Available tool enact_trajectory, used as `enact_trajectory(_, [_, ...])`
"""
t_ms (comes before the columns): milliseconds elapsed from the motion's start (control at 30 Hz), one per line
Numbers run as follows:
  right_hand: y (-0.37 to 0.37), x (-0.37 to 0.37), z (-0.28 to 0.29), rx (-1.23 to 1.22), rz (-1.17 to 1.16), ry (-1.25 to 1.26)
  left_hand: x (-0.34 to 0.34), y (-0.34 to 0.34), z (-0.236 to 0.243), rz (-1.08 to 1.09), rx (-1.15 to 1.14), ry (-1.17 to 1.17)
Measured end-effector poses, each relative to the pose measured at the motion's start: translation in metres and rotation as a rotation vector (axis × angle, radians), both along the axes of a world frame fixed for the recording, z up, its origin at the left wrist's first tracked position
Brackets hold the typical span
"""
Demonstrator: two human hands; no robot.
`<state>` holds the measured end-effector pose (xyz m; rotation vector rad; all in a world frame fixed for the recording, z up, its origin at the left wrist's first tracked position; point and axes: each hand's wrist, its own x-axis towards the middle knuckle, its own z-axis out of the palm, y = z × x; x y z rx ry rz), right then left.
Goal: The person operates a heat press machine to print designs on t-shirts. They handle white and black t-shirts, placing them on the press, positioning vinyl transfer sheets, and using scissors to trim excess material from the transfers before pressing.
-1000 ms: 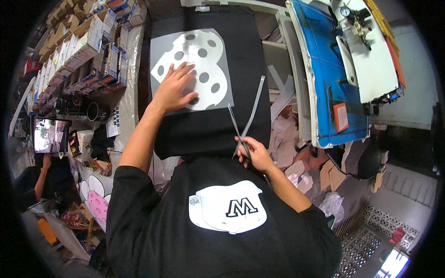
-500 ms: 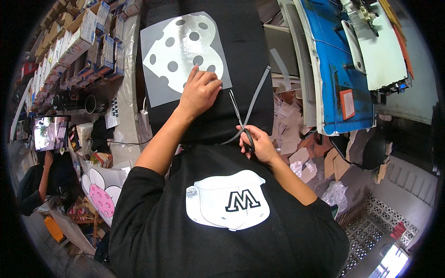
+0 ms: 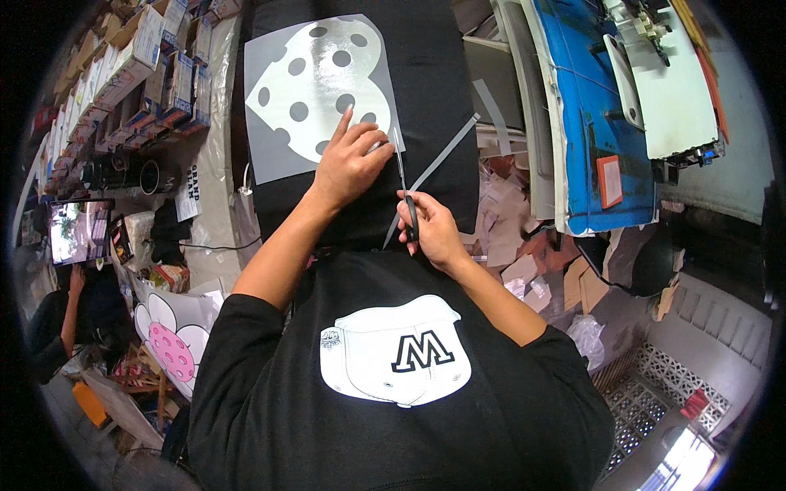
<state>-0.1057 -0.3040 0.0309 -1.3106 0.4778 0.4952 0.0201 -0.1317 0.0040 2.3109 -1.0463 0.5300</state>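
A grey sheet (image 3: 262, 147) with a white, dotted heart shape (image 3: 323, 86) lies on black cloth (image 3: 327, 229). My left hand (image 3: 348, 164) is at the sheet's lower right, index finger stretched over the heart, other fingers bent and apparently gripping the edge; my thumb is mostly hidden. My right hand (image 3: 430, 229) is closed on black-handled scissors (image 3: 411, 217), their blades pointing up beside my left fingertips at the sheet's right edge. A narrow grey strip (image 3: 446, 147) lies diagonally right of the scissors.
Left: stacked boxes (image 3: 135, 74), dark cylinders (image 3: 123, 172), a screen (image 3: 78, 229), another person's arm (image 3: 70, 307) and a pink flower cutout (image 3: 170, 348). Right: a blue padded board (image 3: 585, 123), a machine on a white platform (image 3: 679, 106), and paper scraps (image 3: 512, 229) below.
My left hand has moved down and right from the heart's middle to the sheet's edge. My right hand has raised the scissors up-left toward it. The sheet appears higher and further left in view.
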Motion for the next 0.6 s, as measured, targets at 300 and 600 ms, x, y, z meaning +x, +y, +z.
enact_trajectory(300, [0.0023, 0.0026, 0.0008, -0.005, -0.002, -0.015, -0.0009, 0.0002, -0.0044, -0.014, -0.024, 0.01])
enact_trajectory(600, [0.0075, 0.0058, 0.0043, -0.086, -0.01, -0.002, -0.0041, 0.0008, 0.0041, -0.024, -0.048, 0.004])
